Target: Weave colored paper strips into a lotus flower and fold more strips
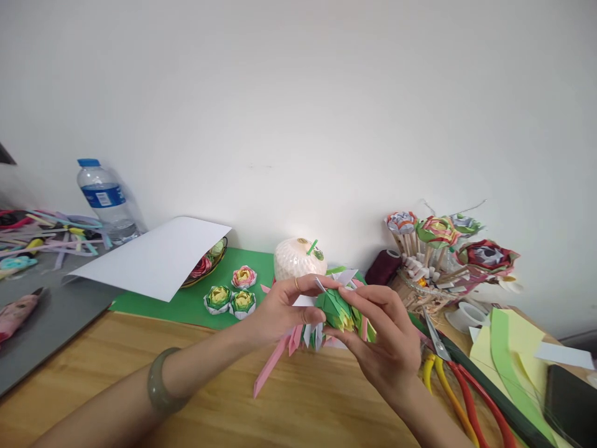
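A folded paper flower [334,308], green outside with yellow tips, is held up between both hands above the wooden table. My left hand [291,305] pinches it from the left with thumb and fingers. My right hand [380,317] grips its right side and top, and a white paper piece stands near the fingertips. Below and behind the flower lie folded paper strips in pink [273,364], green and white, partly hidden by my hands. A white textured round pot [298,258] with a green strip in its top stands behind.
Three finished paper flowers [231,298] sit on green card [163,308] at left. A white sheet [158,258] leans over a basket [219,264]. A water bottle [105,199] stands far left. Scissors [454,373], a thread spool [383,267] and flowers on sticks [438,231] are at right.
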`<state>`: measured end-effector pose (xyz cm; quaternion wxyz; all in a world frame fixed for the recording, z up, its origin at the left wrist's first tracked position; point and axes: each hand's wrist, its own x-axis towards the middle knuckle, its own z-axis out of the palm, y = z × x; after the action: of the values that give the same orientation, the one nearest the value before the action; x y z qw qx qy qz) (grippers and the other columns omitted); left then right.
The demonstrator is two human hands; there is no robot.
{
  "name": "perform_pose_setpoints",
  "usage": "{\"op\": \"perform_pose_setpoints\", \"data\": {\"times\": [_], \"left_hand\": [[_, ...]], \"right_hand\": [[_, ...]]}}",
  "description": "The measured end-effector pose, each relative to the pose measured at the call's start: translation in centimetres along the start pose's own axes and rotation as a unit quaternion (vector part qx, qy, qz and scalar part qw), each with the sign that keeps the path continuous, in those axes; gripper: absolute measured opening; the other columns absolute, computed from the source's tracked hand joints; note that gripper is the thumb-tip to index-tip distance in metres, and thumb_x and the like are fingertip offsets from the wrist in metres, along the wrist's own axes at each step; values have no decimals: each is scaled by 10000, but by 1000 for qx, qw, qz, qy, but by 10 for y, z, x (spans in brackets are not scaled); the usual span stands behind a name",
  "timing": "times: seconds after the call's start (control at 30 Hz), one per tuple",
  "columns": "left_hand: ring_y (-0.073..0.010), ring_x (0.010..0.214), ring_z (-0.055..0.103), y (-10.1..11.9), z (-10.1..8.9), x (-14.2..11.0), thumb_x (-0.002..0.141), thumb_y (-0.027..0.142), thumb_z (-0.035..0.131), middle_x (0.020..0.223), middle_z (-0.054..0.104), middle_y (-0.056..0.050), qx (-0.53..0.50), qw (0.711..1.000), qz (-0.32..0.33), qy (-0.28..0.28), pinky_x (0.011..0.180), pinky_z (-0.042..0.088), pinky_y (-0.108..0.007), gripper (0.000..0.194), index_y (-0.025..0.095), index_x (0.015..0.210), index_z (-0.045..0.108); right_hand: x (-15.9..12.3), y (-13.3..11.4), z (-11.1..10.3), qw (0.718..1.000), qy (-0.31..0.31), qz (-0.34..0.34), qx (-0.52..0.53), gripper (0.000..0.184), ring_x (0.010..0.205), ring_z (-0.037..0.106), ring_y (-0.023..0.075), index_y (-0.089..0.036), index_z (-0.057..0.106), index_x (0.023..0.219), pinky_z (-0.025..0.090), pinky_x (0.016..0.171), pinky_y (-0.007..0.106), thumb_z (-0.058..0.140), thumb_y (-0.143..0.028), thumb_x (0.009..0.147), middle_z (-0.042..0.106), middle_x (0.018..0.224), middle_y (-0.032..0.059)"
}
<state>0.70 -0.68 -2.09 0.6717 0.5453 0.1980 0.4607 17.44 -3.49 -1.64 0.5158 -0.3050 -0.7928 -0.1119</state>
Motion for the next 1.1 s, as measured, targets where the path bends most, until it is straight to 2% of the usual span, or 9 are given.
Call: {"op": "perform_pose_setpoints", "data": {"times": [0.2,0.33,0.43,0.53,0.63,0.8,0.97,1.03,1.1], "left_hand": [[-148,762,569,-7,3,1,551,304,791,818,601,-18,-51,998,-15,36,689,455,-256,369,188,889,699],[-137,736,598,-3,5,4,631,266,750,821,639,-28,-154,985,-56,46,710,470,-263,346,180,953,656],[-142,769,612,-2,2,9,708,263,691,864,655,-54,-208,974,-80,48,726,485,-273,317,166,1001,619],[-143,759,612,-5,-2,13,738,281,659,871,651,-60,-204,971,-97,77,655,504,-252,241,151,939,626],[-135,751,610,-7,-5,15,757,274,639,878,650,-68,-182,973,-104,100,630,507,-230,185,138,882,637],[-150,846,607,-6,-9,14,768,273,627,994,647,-99,-116,981,-118,104,708,491,-236,205,139,922,649],[-165,874,591,-1,-16,17,777,329,605,984,648,-107,-87,985,-120,84,742,466,-249,268,124,942,658],[-159,838,591,1,-20,19,778,356,596,936,652,-99,-78,989,-104,75,686,465,-236,289,127,942,657],[-160,810,596,2,-22,19,773,391,591,939,648,-91,-69,991,-96,69,638,466,-238,312,147,960,650]], "right_hand": [[-2,1,1,1000,-4,6,8,465,802,522,194,-260,516,1182,470,664,318,669,-230,744,514,883,49],[-4,5,3,993,-44,85,70,498,888,503,211,-261,475,1210,461,736,348,640,-374,754,498,979,67],[-5,11,4,976,-17,179,123,418,968,494,216,-249,476,1184,439,811,365,551,-422,811,498,1063,76],[-3,17,5,927,31,338,158,309,941,533,192,-235,513,1107,442,810,336,471,-411,856,551,1030,60],[3,19,5,882,-9,433,187,327,878,562,184,-209,575,1012,457,765,305,469,-463,835,601,906,41],[11,16,5,841,-108,475,235,311,635,551,152,-176,646,904,465,607,271,595,-439,746,591,647,-5],[8,22,9,799,-99,505,310,265,615,541,119,-153,679,817,453,618,243,679,-383,686,623,667,-2],[3,28,11,765,-83,527,361,263,644,553,114,-148,683,835,454,640,230,699,-358,678,640,703,8],[-2,34,14,714,-51,553,428,264,647,557,96,-151,686,857,460,647,206,723,-328,664,643,719,7]]}}
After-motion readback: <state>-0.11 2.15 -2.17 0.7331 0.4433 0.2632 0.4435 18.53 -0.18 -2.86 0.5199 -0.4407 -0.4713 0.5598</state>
